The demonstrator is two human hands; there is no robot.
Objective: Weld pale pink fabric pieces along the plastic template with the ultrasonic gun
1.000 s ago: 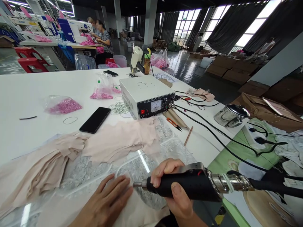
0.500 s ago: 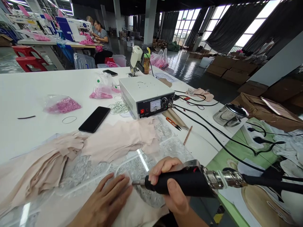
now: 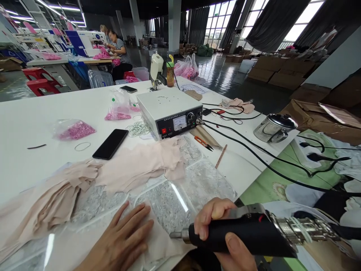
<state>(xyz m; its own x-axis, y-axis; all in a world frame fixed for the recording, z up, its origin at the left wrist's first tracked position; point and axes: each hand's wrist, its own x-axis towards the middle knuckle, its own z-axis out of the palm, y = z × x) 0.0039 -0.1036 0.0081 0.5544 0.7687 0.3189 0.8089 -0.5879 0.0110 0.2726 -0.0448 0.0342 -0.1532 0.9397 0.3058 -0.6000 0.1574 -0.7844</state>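
- The white table (image 3: 42, 113) runs far ahead of both hands and out to the left.
- A clear, scratched sheet (image 3: 203, 184) lies on the table under and just ahead of both hands.
- Loose pale pink fabric pieces (image 3: 141, 165) are heaped ahead of the left hand, and more spread out to its left.
- A white control box (image 3: 169, 109) with a dial and knobs stands well ahead of the right hand, beyond the heap.
- The black handheld tool (image 3: 254, 237) lies level in the right hand. Its metal tip points left toward the left hand, over the edge of the fabric sheet.
- A black cable (image 3: 270, 168) crosses the table ahead of the right hand, from the box out to the right.
- The left hand (image 3: 121, 241) is flat, fingers spread, pressing down on 1 fabric sheet (image 3: 162, 244) and gripping nothing.
- The right hand (image 3: 214, 222) is clenched around the tool's black body, thumb underneath and fingers over the top.
- A metal pot (image 3: 275, 128) sits well ahead and to the right of the right hand.
- A black phone (image 3: 110, 138) lies face up well ahead of the left hand.
- A bag of pink rings (image 3: 75, 130) lies ahead and to the left of the left hand.
- Orange snips (image 3: 204, 143) lie ahead of the right hand, near the box.
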